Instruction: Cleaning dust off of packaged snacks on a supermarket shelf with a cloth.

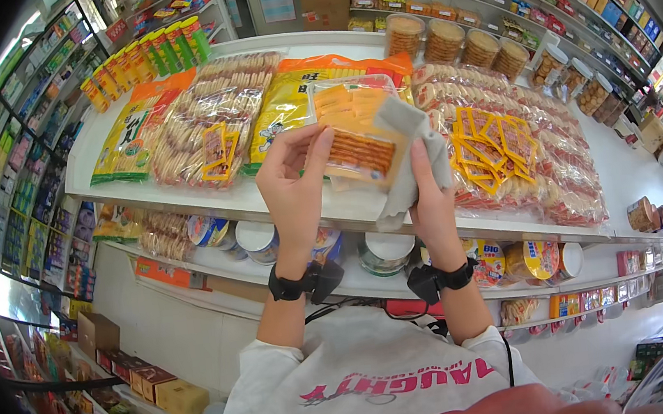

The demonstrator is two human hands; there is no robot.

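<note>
My left hand (296,180) pinches the left edge of a flat orange snack packet (361,157) with sticks pictured on its front. A grey cloth (415,153) is in my right hand (436,209), draped over the packet's right edge and hanging below it. Behind the packet, a clear plastic tray (349,96) of similar orange packets stands on the white shelf top (281,197). To the right, several small yellow-edged packets (495,146) lie loose on clear bags of wrapped rice crackers (558,179).
Left of my hands are yellow snack bags (134,141) and a bag of wrapped crackers (207,107). Yellow and green canisters (163,51) line the back left. Clear jars of round biscuits (444,41) stand at the back right. Below, a shelf holds tubs (258,241) and instant noodle cups (487,262).
</note>
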